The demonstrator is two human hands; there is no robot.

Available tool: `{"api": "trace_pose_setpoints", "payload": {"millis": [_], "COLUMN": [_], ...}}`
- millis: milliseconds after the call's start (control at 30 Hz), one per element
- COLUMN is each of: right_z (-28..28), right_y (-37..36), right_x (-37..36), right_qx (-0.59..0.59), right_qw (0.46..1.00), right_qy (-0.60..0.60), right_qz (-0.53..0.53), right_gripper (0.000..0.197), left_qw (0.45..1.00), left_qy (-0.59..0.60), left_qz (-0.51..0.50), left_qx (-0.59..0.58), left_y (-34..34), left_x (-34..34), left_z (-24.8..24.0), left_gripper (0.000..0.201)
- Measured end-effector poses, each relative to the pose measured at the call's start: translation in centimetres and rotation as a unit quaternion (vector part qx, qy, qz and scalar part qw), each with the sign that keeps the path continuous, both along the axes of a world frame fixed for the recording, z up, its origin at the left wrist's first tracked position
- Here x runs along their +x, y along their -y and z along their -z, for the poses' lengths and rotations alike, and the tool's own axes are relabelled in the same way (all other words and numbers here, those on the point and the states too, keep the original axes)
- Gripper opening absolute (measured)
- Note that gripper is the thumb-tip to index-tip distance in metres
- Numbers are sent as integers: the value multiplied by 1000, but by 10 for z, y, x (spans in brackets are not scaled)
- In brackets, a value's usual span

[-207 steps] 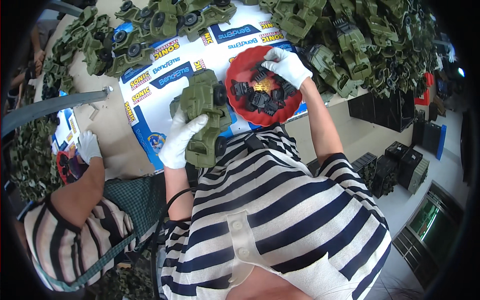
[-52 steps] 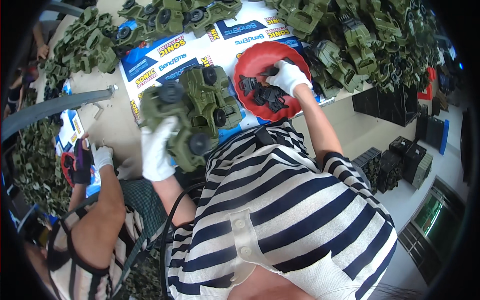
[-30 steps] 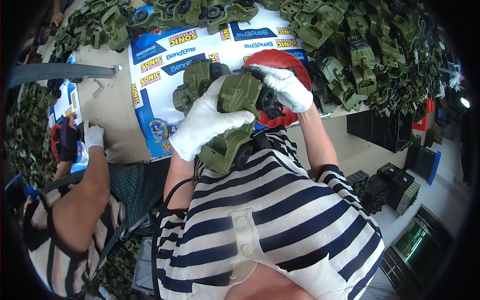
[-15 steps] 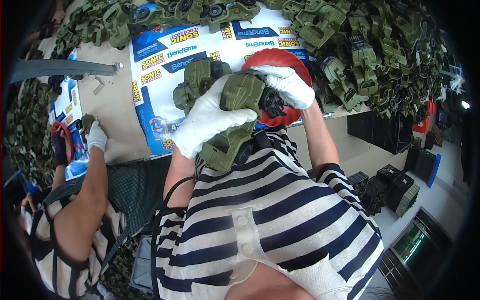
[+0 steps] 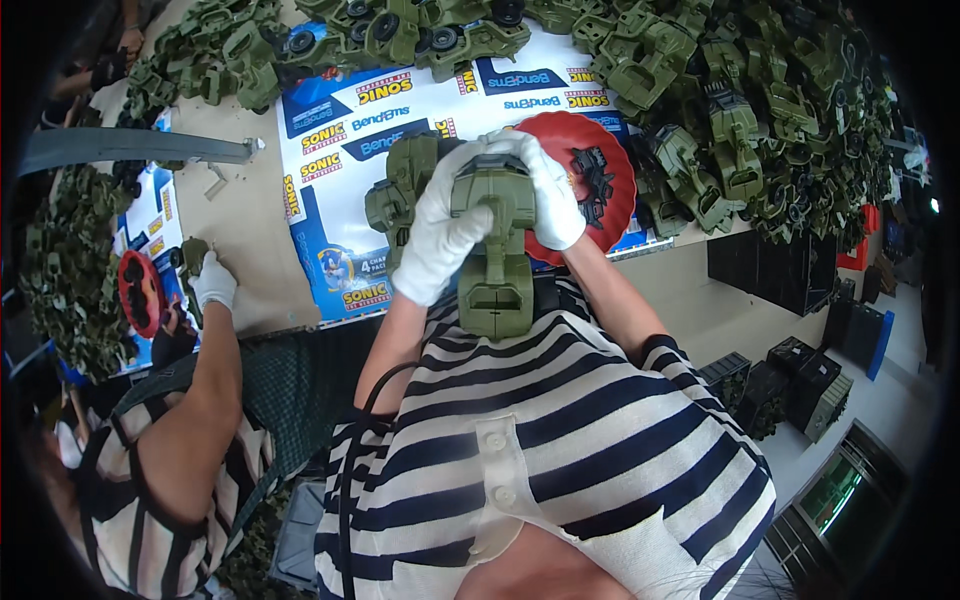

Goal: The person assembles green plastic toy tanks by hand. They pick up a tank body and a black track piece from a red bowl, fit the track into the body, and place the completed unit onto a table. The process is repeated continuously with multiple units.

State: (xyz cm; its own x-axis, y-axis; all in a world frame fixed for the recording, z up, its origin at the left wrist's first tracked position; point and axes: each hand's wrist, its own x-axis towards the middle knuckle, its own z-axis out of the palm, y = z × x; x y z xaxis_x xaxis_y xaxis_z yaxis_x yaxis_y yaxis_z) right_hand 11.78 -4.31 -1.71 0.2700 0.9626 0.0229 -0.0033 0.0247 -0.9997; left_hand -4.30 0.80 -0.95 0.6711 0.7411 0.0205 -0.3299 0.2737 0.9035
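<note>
An olive-green toy truck point(image 5: 497, 270) is held upright before my chest, its open rear bed toward me. My white-gloved left hand point(image 5: 438, 240) grips its left side, the thumb lying across the body. My right hand point(image 5: 552, 195), also gloved in white, closes round the far right end; its fingertips are partly hidden behind the truck. Just beyond my right hand, a red scalloped dish point(image 5: 618, 160) holds several black plastic parts point(image 5: 592, 185). Another green toy vehicle point(image 5: 408, 165) stands on the table beside my left hand.
Printed white-and-blue sheets point(image 5: 340, 190) cover part of the table. Green toy vehicles are heaped along the back point(image 5: 400, 30) and right point(image 5: 725, 130). A grey metal bar point(image 5: 150, 146) crosses at left, where a co-worker's gloved hand point(image 5: 213, 283) touches a green piece near a red dish point(image 5: 138, 300).
The truck has turned from a tilt to upright. My right hand has moved left from over the dish onto the truck, uncovering the black parts. The whole view has shifted slightly.
</note>
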Motion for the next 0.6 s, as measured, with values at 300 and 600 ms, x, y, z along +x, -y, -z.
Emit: {"api": "trace_pose_setpoints", "payload": {"millis": [300,600], "right_z": [-8,-4], "right_y": [16,18], "right_x": [-16,-17], "right_qx": [141,119], "right_qw": [960,955], "right_qy": [234,268], "right_qz": [55,40], "right_gripper": [43,36], "left_qw": [977,954], "left_qy": [-74,-137], "left_qz": [-121,-161], "left_qx": [159,211], "left_y": [2,4], "left_x": [7,4], "left_z": [12,8], "left_gripper": [53,44]}}
